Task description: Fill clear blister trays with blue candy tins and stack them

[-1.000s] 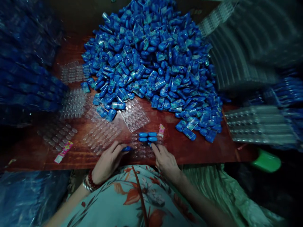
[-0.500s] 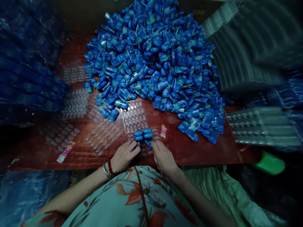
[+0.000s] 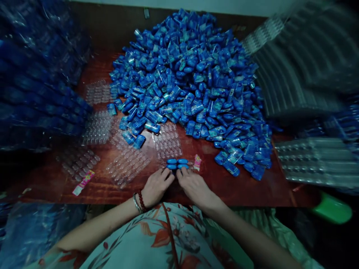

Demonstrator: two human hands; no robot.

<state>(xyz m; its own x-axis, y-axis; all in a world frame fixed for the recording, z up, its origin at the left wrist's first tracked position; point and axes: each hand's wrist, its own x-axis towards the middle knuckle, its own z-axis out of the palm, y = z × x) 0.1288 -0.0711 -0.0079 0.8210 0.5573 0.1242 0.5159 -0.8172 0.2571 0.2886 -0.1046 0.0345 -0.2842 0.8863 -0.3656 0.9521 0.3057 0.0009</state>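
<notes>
Head view | both hands (image 3: 176, 185) fingertips pressing blue capsules (image 3: 177, 163) | labels unreadable

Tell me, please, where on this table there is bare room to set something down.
Bare wood shows along the near edge of the table, right of the right hand, below the pile of blue packets. Another strip lies near the edge between the pink label and the left hand. The middle is crowded; clear trays cover the left.

Your surface (image 3: 238, 186): glossy reddish wood | blue cases (image 3: 177, 163): smooth plastic | clear trays (image 3: 167, 141): shiny, probably thin moulded plastic | your cloth top (image 3: 168, 243): matt
</notes>
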